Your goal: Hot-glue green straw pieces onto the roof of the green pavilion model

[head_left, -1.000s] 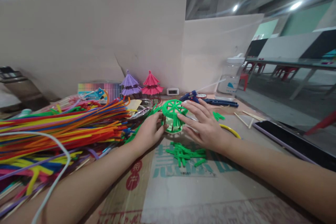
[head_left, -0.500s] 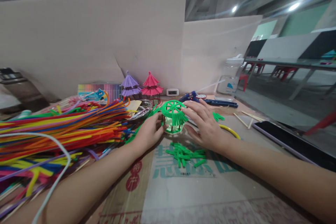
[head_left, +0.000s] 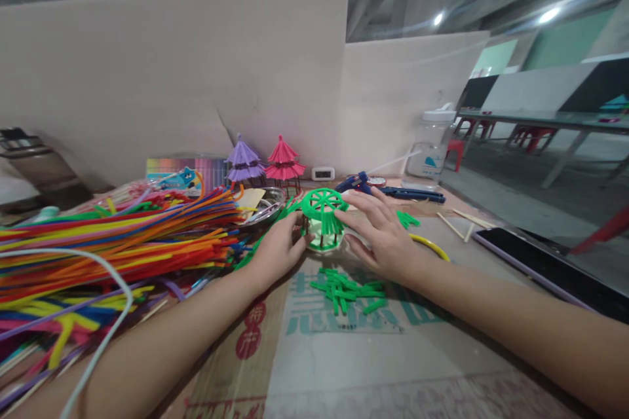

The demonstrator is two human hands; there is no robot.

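Note:
A small green pavilion model [head_left: 324, 203] stands on the cardboard, with a spoked ring on top, a partial fringe of green strips, thin brown posts and a pale round base. My left hand [head_left: 279, 247] is closed on its left side, thumb near the base; some fingertips are hidden behind it. Beside the right edge, my right hand [head_left: 381, 232] has its fingers stretched and apart, the tips at the end of the fringe. I cannot tell whether they press on a strip. In front lies a heap of short green pipe-cleaner pieces [head_left: 344, 291].
Many coloured pipe cleaners [head_left: 162, 229] fill the left, crossed by a white cable [head_left: 111, 262]. Behind stand a purple pavilion [head_left: 242, 160], a red pavilion [head_left: 282, 160], a small clock [head_left: 323, 173] and a blue glue gun [head_left: 356, 182]. A phone [head_left: 545, 265] and clear bottle [head_left: 427, 150] are right.
The fingers of my right hand have shifted slightly left against the fringe. My left hand and the green pavilion model stay almost where they were.

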